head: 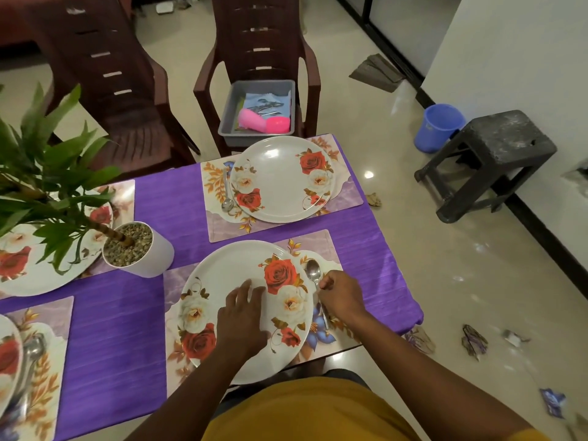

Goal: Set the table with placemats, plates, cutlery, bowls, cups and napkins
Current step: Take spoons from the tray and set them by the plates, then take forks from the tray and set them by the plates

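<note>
A white plate with red and cream roses [222, 275] lies on a floral placemat [321, 243] at the near right of the purple table. My left hand [243, 316] rests flat on this plate with fingers straight. My right hand [340, 296] pinches the handle of a steel spoon [313, 272] lying on the placemat just right of the plate. A second rose plate [280, 183] sits on the far placemat [345, 198] with a spoon [227, 202] at its left. Two more plates [28, 272] [8, 358] show at the left edge.
A potted plant in a white pot [152, 249] stands mid-table. A grey tub [232, 106] holding pink cups [264, 122], cutlery and blue napkins sits on a brown chair [311, 74] beyond the table. A second chair [105, 74], a dark stool [496, 154] and a blue bucket [439, 125] stand around.
</note>
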The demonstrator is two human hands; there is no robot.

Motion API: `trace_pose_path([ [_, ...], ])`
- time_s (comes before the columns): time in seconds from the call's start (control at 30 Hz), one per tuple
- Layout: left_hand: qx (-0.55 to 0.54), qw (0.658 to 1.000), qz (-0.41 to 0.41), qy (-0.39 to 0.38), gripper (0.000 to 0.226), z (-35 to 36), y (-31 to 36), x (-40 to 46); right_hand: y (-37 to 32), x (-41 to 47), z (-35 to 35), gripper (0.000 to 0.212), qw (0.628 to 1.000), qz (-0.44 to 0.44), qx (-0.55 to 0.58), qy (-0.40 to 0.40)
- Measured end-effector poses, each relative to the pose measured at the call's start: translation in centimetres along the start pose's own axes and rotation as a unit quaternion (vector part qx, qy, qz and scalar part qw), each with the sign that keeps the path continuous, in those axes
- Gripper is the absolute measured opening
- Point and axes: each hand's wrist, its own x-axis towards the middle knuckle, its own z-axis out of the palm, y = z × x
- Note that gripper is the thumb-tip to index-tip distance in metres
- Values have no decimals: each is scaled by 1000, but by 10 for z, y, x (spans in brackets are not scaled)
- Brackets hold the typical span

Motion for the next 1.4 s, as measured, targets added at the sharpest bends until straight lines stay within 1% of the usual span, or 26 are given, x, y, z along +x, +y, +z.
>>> trace_pose_path([
  [0.17,2,999,-8,-31,100,-9,3,5,-4,-5,-11,20,1000,-11,9,22],
  [0.27,-26,999,-9,-46,95,-16,0,10,-8,-14,-23,18,999,-16,26,43],
  [0.37,-71,996,-13,-57,81,-23,-5,15,-10,-24,-32,16,996,-24,60,60],
  [0.47,-127,992,0,-10,65,-29,-3,19,-12,-37,-41,12,992,-38,102,68],
  [0.53,-166,986,20,4,58,-35,5,19,-11,-44,-47,11,990,-39,120,69],
  [0.67,-242,968,63,-25,41,-54,31,13,-2,-57,-59,13,986,-43,147,67],
  [0.77,-275,955,101,-36,25,-61,56,14,8,-61,-75,16,983,-32,159,87],
  [0.93,-311,940,131,-50,20,-62,111,18,40,-54,-117,10,977,-17,182,106],
  [1.0,-321,936,135,-50,13,-60,134,22,54,-45,-139,10,975,-18,191,109],
  [1.07,-330,934,129,-38,17,-54,164,30,72,-30,-167,11,976,-17,192,104],
  [1.17,-375,921,111,-12,13,-43,210,43,98,-5,-210,11,979,-23,187,80],
  [1.27,-388,918,83,13,18,-36,266,50,127,22,-258,15,982,-46,173,57],
  [1.33,-387,919,73,17,23,-33,299,53,142,35,-288,17,984,-54,162,45],
  [1.4,-397,916,60,17,21,-29,330,56,154,46,-317,16,984,-52,166,26],
])
